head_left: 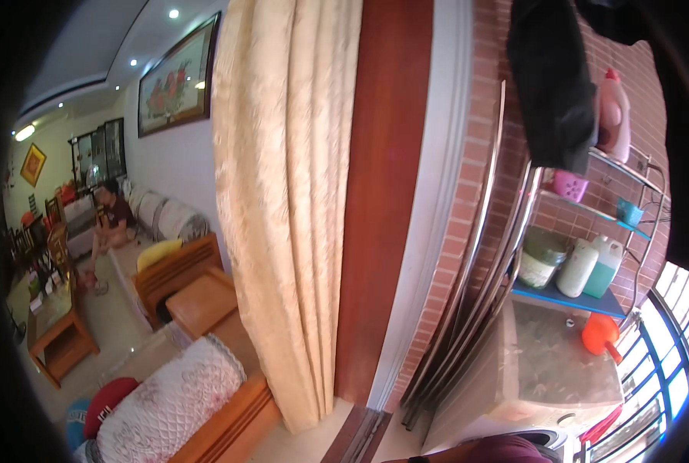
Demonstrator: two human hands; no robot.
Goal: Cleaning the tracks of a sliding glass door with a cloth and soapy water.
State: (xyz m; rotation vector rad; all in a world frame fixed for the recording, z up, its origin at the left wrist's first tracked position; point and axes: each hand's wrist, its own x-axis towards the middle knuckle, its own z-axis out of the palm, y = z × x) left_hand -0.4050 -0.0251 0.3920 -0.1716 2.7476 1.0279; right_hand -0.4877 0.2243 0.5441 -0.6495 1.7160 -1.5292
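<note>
my fingers were out of sight, so i couldn't tell if they were open or closed. my maroon sleeve (pixel 506 449) was beside the washing machine (pixel 541 378); the white bottle (pixel 577 268) stood on the blue shelf (pixel 546 296) above, presumably for easy reach.

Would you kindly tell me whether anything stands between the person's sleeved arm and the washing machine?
Nothing visible does: at the lower edge, the maroon sleeve overlaps the front of the washing machine, with nothing seen between them. Whether they touch, I cannot tell, and neither hand can be made out.
</note>
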